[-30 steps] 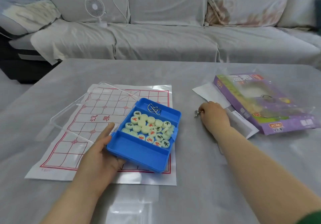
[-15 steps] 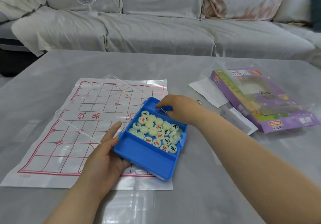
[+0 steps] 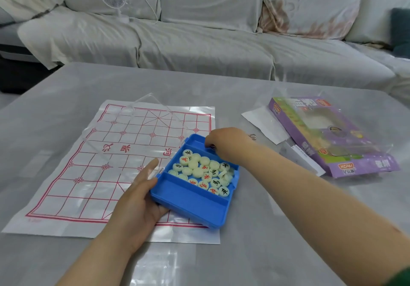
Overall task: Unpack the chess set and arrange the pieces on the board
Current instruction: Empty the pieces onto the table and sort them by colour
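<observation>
On the left of the grey table [image 3: 255, 252] lies the white paper chess board with red grid lines [image 3: 106, 163]. In its middle I read the red characters 汉界. A clear plastic lid [image 3: 137, 126] lies over its far part.

My left hand [image 3: 137, 205] holds the blue plastic tray [image 3: 193, 201] at its near left corner. The thumb lies straight along the left wall, and the other fingers go under the tray, where I cannot see them. The tray sits over the right edge of the board.

The round pale chess pieces [image 3: 199, 171] are heaped in the middle compartment. They carry red and black characters, and I can read 車, 兵 and 馬.

My right hand [image 3: 224, 140] reaches into the far compartment with the fingers curled down. A bit of metal shows under them, but I cannot tell if they pinch it.

Just right of this hand a small metal ring [image 3: 252, 136] lies on the table. Then comes a white paper sheet [image 3: 264, 121]. Last is the flat purple cardboard box [image 3: 366, 159], whose orange label seems to read "XCRAI".
</observation>
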### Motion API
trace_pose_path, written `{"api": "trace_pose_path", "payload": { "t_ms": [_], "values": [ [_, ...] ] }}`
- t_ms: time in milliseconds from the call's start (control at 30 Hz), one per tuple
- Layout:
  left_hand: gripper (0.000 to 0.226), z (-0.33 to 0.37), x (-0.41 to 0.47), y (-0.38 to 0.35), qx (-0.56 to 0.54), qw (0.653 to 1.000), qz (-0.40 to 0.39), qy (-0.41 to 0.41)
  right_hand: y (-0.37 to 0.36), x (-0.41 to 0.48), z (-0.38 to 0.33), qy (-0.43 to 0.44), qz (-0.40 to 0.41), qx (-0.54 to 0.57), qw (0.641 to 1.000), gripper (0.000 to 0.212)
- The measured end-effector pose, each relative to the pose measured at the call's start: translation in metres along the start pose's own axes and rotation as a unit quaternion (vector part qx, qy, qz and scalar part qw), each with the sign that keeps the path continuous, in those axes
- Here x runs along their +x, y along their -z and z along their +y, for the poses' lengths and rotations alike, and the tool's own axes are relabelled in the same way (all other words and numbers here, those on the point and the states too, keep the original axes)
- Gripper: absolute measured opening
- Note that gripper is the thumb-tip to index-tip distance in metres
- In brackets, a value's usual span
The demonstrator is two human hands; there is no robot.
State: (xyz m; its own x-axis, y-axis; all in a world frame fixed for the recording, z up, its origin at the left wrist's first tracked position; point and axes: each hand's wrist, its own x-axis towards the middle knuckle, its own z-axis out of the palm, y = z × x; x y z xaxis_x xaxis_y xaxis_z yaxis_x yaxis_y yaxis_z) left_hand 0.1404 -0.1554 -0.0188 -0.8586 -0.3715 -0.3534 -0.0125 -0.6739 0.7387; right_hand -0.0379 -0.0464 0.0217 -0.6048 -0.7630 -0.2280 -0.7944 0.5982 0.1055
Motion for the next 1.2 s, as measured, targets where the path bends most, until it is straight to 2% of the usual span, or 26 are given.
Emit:
{"api": "trace_pose_path", "payload": {
  "t_ms": [100,167,233,267,333,500,567,633,700,733,767,833,900,933,1033,1200],
  "values": [
    [0.028,-0.001,0.0,-0.002,0.001,1.0,0.005,-0.009,-0.004,-0.007,0.006,-0.051,0.073,0.109,0.99,0.029],
    [0.025,-0.002,0.0,-0.002,0.013,1.0,0.014,-0.025,-0.005,-0.015,0.017,-0.107,0.175,0.247,0.947,0.024],
    [0.03,-0.003,0.001,-0.002,0.027,0.998,0.029,-0.042,-0.007,-0.022,0.03,-0.154,0.263,0.351,0.885,0.02],
    [0.031,-0.004,0.0,-0.002,0.037,0.997,0.036,-0.049,-0.009,-0.025,0.037,-0.179,0.286,0.378,0.862,0.019],
    [0.03,-0.005,-0.002,-0.004,0.055,0.996,0.047,-0.06,-0.014,-0.028,0.049,-0.229,0.282,0.392,0.845,0.021],
    [0.015,-0.004,-0.005,-0.015,0.065,0.991,0.072,-0.087,-0.03,-0.025,0.058,-0.284,0.18,0.336,0.88,0.029],
    [0.015,-0.002,-0.007,-0.019,0.053,0.991,0.08,-0.093,-0.031,-0.029,0.053,-0.286,0.197,0.3,0.889,0.029],
    [0.017,-0.001,-0.008,-0.022,0.044,0.991,0.085,-0.096,-0.03,-0.039,0.043,-0.271,0.258,0.281,0.884,0.03],
    [0.02,-0.001,-0.01,-0.026,0.049,0.99,0.087,-0.102,-0.029,-0.055,0.025,-0.225,0.297,0.326,0.869,0.026],
    [0.022,-0.002,-0.011,-0.029,0.053,0.989,0.089,-0.107,-0.028,-0.064,0.016,-0.187,0.29,0.353,0.87,0.024],
    [0.024,-0.002,-0.013,-0.031,0.057,0.988,0.089,-0.112,-0.028,-0.072,0.006,-0.147,0.265,0.366,0.88,0.023],
    [0.025,-0.004,-0.015,-0.036,0.056,0.988,0.083,-0.12,-0.027,-0.085,-0.01,-0.088,0.185,0.322,0.924,0.026],
    [0.025,-0.005,-0.019,-0.04,0.054,0.988,0.078,-0.125,-0.025,-0.09,-0.017,-0.071,0.099,0.237,0.964,0.038],
    [0.025,-0.006,-0.02,-0.041,0.056,0.987,0.079,-0.126,-0.023,-0.09,-0.018,-0.076,0.068,0.209,0.973,0.044],
    [0.025,-0.007,-0.023,-0.045,0.074,0.984,0.088,-0.136,-0.016,-0.087,-0.019,-0.079,0.03,0.192,0.978,0.051],
    [0.022,-0.008,-0.023,-0.042,0.156,0.967,0.133,-0.153,-0.009,-0.082,-0.019,-0.072,0.005,0.173,0.982,0.045]
  ]
}}
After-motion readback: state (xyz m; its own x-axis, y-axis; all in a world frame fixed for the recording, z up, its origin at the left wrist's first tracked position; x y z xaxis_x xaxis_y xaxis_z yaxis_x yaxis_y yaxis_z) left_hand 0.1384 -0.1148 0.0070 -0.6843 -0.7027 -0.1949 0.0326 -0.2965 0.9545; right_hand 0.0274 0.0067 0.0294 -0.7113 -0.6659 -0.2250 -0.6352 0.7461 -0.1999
